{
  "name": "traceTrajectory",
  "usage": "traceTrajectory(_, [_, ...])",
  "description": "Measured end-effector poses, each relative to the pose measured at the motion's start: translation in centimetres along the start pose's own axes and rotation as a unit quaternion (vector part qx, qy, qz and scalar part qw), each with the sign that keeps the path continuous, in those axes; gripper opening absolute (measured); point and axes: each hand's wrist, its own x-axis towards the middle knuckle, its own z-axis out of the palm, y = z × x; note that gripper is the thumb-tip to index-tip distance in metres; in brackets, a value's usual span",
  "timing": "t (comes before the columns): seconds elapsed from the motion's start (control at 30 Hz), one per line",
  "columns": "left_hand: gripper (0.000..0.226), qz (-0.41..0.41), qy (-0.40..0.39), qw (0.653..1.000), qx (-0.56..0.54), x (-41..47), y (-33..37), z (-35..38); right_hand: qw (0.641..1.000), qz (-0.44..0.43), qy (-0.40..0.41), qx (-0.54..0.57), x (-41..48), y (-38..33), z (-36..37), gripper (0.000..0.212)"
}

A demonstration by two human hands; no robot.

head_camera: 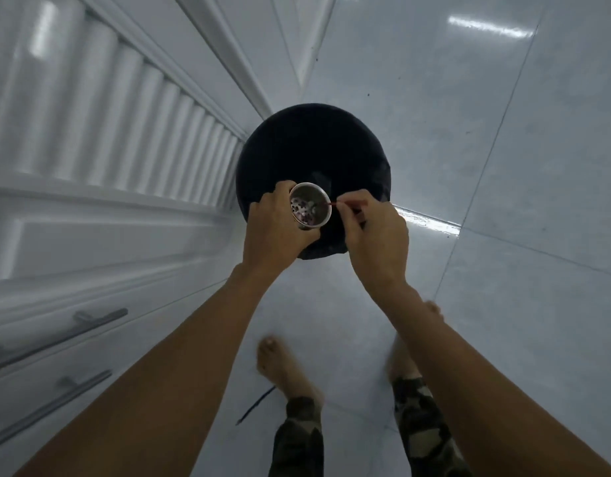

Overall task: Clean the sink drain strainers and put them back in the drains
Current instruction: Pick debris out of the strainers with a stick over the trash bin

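My left hand (278, 218) grips a round metal sink strainer (310, 208) by its side, holding it over a black-lined rubbish bin (307, 146) on the floor. Bits of food waste lie inside the strainer. My right hand (374, 232) pinches a thin reddish stick (335, 202) whose tip reaches over the strainer's right rim. Both hands hover above the near part of the bin. No sink or drain is in view.
White cabinet doors (90, 132) and drawers with metal bar handles (59, 335) run along the left. A glossy white tiled floor (503, 149) spreads to the right. My bare feet (283, 366) stand just behind the bin, with a dark thin object (255, 406) on the floor beside them.
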Motion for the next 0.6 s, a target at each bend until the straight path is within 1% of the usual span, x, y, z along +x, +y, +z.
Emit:
traceTrajectory(0.07, [0.083,-0.008,-0.012,1.0,0.002,0.4,-0.8,0.7,1.0,-0.006,-0.006,0.013,-0.1,0.9,1.0,0.014])
traceTrajectory(0.17, [0.079,-0.008,-0.023,1.0,-0.003,0.7,-1.2,1.6,0.998,-0.044,-0.035,-0.005,-0.9,1.3,2.0,0.014])
traceTrajectory(0.27, [0.081,0.011,-0.027,0.999,0.025,0.8,-1.6,2.2,0.999,-0.004,-0.028,-0.02,-0.1,2.1,2.5,0.015])
traceTrajectory(0.3, [0.082,0.009,-0.025,0.999,0.036,1.0,-1.7,2.3,0.999,-0.003,-0.027,-0.021,0.1,2.2,2.6,0.015])
traceTrajectory(0.37, [0.083,0.003,-0.029,0.999,0.044,1.5,-1.9,2.3,0.998,-0.041,-0.034,-0.022,-0.3,2.1,2.8,0.014])
traceTrajectory(0.43, [0.083,0.018,-0.049,0.997,0.048,1.9,-1.9,2.3,0.996,-0.078,-0.042,-0.02,-0.8,1.8,3.2,0.012])
traceTrajectory(0.47, [0.082,0.029,-0.059,0.997,0.047,2.0,-2.0,2.4,0.996,-0.073,-0.043,-0.021,-0.7,1.9,3.4,0.012])
traceTrajectory(0.5, [0.081,0.034,-0.068,0.996,0.044,2.2,-2.1,2.4,0.998,-0.049,-0.041,-0.02,-0.2,2.0,3.6,0.013])
traceTrajectory(0.57, [0.083,0.024,-0.079,0.996,0.039,2.5,-2.5,2.3,1.0,0.005,-0.028,0.009,1.0,2.5,3.7,0.015])
traceTrajectory(0.6, [0.083,0.018,-0.081,0.996,0.038,2.8,-2.8,2.1,0.999,0.011,-0.016,0.031,1.4,2.6,3.7,0.015])
